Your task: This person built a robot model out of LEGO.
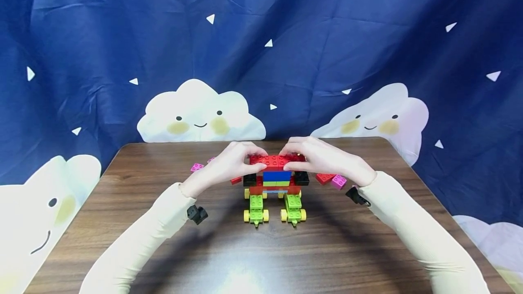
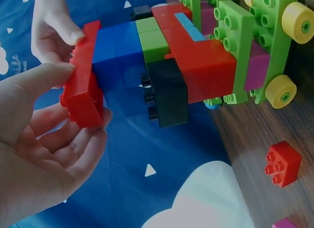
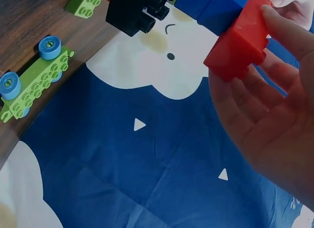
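Observation:
A toy-brick model stands mid-table in the head view, on green wheeled bases (image 1: 256, 214) with yellow wheels. Its middle has blue bricks (image 1: 277, 176) over light green ones (image 1: 277, 184), and a black brick (image 1: 249, 180) juts out at each side. Across the top lies a row of red bricks (image 1: 274, 161). My left hand (image 1: 229, 162) grips the left end of that row, thumb in front and fingers behind. At the right end my right hand (image 1: 318, 155) holds it the same way. In the left wrist view the red row (image 2: 83, 95) sits against the blue bricks (image 2: 117, 49).
Pink bricks (image 1: 197, 167) lie behind the left forearm. A loose red brick (image 1: 325, 178) and another pink brick (image 1: 338, 181) are by the right wrist. The right wrist view has a long green wheeled base (image 3: 37, 86) with blue wheels. A blue curtain (image 1: 286, 67) hangs behind the table.

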A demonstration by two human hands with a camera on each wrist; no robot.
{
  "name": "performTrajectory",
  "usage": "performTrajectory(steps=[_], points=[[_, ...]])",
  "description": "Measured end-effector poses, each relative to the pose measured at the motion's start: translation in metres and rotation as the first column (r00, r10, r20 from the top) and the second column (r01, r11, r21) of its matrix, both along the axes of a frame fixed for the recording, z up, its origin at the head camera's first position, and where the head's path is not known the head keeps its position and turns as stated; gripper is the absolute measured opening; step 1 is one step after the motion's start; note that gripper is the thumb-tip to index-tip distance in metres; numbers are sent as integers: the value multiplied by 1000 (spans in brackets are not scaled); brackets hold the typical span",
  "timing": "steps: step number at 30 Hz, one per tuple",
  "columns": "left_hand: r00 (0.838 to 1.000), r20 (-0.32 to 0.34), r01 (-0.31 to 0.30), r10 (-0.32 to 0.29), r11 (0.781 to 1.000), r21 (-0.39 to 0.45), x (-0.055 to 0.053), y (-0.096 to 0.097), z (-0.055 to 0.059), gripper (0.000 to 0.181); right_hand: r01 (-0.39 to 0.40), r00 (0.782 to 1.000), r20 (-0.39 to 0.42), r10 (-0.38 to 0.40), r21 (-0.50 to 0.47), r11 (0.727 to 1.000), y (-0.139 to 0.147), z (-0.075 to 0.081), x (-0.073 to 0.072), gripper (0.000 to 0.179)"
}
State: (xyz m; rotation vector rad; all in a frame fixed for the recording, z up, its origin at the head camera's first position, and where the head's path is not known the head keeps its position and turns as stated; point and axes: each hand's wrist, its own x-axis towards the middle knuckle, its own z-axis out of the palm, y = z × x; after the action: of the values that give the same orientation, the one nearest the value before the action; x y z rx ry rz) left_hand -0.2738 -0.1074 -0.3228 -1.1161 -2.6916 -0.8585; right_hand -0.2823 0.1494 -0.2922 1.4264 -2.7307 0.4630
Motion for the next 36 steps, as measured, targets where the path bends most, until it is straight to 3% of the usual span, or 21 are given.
performTrajectory(steps=[8, 16, 23, 36], points=[[1000, 27, -7, 7, 1000, 17, -1, 1, -3, 30, 2, 1000, -20, -3, -48, 999, 16, 1, -1, 30], [1000, 1, -24, 24, 1000, 4, 0, 0, -4, 31, 141, 990, 28, -138, -146, 979, 57, -8, -16, 26], [1000, 7, -26, 26, 1000, 8, 1, -1, -4, 32, 267, 960, 119, -255, -100, 959, 90, -36, -35, 30], [1000, -4, -23, 23, 1000, 5, 0, 0, -6, 32, 324, 914, 220, -341, 107, 940, 121, -106, -65, 51]])
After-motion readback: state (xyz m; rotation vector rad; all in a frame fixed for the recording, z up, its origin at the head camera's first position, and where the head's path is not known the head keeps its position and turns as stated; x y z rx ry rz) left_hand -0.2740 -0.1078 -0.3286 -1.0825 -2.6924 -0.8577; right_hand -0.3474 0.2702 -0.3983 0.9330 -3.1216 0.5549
